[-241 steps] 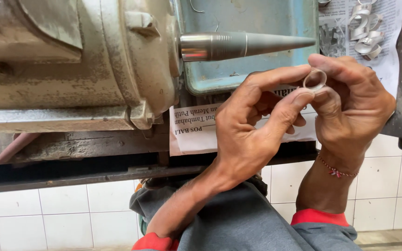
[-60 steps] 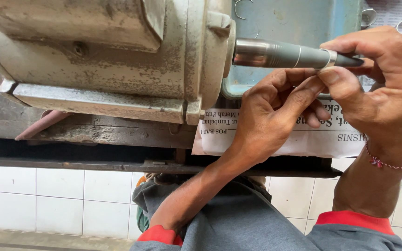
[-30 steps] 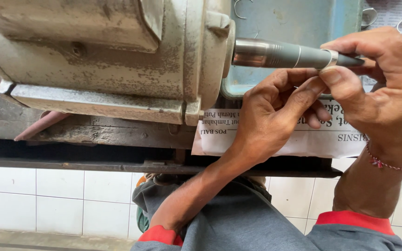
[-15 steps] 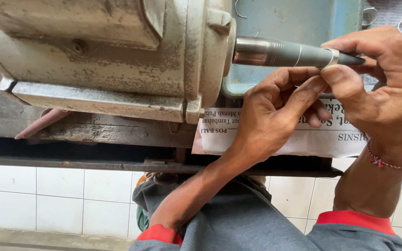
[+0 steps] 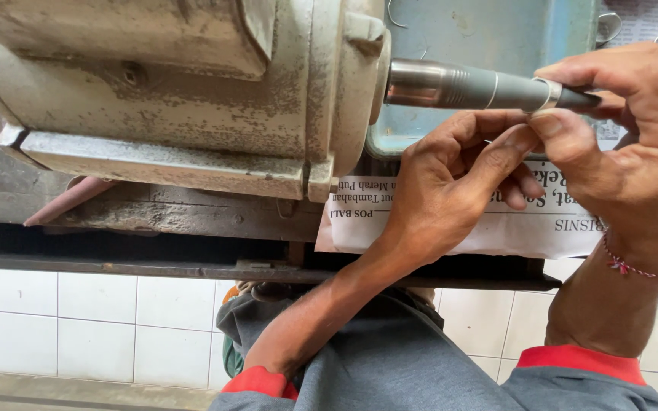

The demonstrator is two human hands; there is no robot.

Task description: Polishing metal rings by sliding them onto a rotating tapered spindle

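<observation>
Ring (image 5: 548, 93), small and silvery, sits around tapered spindle (image 5: 489, 87) near its tip, spindle sticking out of grey motor housing (image 5: 192, 91). Right hand (image 5: 626, 144) thumb and forefinger clamped on ring from both sides. Left hand (image 5: 451, 190) fingertips press together just under it. Newspaper (image 5: 466, 221) lies beneath.

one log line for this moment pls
hands: left hand and right hand pinch silver ring | on: tapered spindle | of: motor
</observation>
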